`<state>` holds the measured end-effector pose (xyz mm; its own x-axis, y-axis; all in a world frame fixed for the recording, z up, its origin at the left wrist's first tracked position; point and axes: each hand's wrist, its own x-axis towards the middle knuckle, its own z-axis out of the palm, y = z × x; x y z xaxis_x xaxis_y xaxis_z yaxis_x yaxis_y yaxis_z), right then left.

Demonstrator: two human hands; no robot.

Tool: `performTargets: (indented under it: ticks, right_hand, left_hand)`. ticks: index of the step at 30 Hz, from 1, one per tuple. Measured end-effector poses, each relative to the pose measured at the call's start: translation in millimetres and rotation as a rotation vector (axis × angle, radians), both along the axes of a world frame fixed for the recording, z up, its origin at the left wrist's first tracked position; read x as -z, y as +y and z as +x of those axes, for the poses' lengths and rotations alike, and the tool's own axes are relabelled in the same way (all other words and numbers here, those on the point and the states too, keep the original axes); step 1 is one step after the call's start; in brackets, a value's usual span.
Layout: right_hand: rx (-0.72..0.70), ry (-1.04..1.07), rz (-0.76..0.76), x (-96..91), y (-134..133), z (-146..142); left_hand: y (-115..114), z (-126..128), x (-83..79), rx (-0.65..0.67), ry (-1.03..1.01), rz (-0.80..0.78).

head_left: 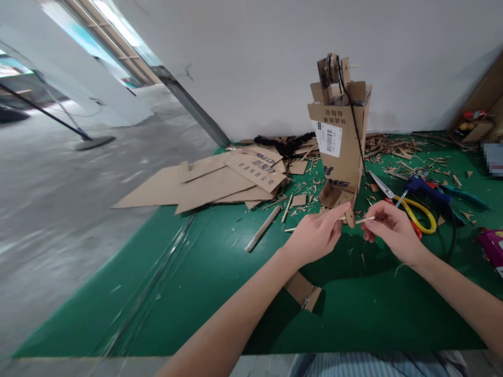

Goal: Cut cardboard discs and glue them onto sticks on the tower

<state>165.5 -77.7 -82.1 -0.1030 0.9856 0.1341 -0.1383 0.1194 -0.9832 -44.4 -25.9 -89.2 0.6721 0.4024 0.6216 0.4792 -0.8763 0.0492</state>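
Observation:
Both my hands meet above the green mat (220, 283), just in front of a tall cardboard tower (340, 152). My left hand (314, 235) pinches a small brown cardboard disc (349, 216). My right hand (389, 230) pinches a thin wooden stick (363, 220) that runs through the disc toward the left fingers. The tower stands upright, with a white barcode label, a cardboard wheel (327, 70) on top and a black cord (353, 120) hanging down its side.
Flat cardboard sheets (212, 180) lie at the mat's back left, a wooden stick (262, 228) beside them. Yellow-handled scissors (412, 207) and a blue glue gun (426, 188) lie right of the tower among scraps. A folded cardboard piece (303, 290) lies under my left forearm.

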Motion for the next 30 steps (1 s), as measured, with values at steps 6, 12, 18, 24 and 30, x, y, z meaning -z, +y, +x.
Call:
performTargets:
  ticks: [6,12,18,24,30]
  right_hand:
    - [0.013,-0.017,0.001,2.2,0.0,-0.9]
    - [0.011,-0.052,0.012,5.2,1.0,-0.1]
    - [0.011,-0.149,0.081,5.7,1.1,1.9]
    - [-0.017,-0.324,0.141,-2.9,1.3,8.5]
    - [-0.064,-0.472,0.179,-9.3,2.8,15.1]
  left_hand:
    - [-0.2,1.5,-1.0,0.015,-0.015,0.027]
    - [-0.7,1.7,-1.7,0.011,-0.006,0.026]
    - [-0.4,2.1,-0.8,-0.006,-0.003,0.040]
    - [0.5,2.3,0.9,-0.017,0.003,0.055]
    - [-0.4,2.6,0.9,-0.001,0.019,0.050]
